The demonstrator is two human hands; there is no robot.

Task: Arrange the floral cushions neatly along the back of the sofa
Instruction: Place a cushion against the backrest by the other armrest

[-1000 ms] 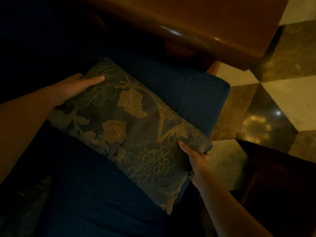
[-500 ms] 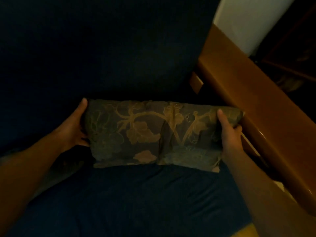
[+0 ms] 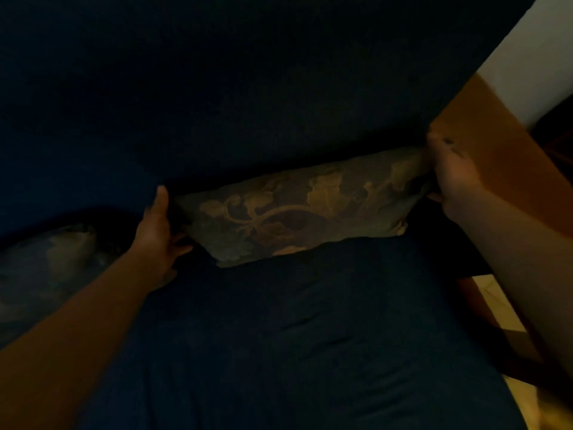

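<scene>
A dark floral cushion (image 3: 297,209) with gold leaf pattern stands on its long edge on the blue sofa seat (image 3: 294,336), pressed against the dark blue sofa back (image 3: 232,88). My left hand (image 3: 156,237) holds the cushion's left end, thumb up against the sofa back. My right hand (image 3: 449,175) grips its right upper corner next to the wooden arm. A second floral cushion (image 3: 46,268) lies dim at the far left, partly hidden behind my left forearm.
A brown wooden sofa arm (image 3: 508,169) runs along the right side. A white wall (image 3: 527,57) shows at the top right. Pale floor tiles (image 3: 496,305) appear at the lower right past the seat edge.
The cushion has gone from lying on the seat to standing on its edge, then back and right against the sofa back. Both hands moved with it, still holding its ends.
</scene>
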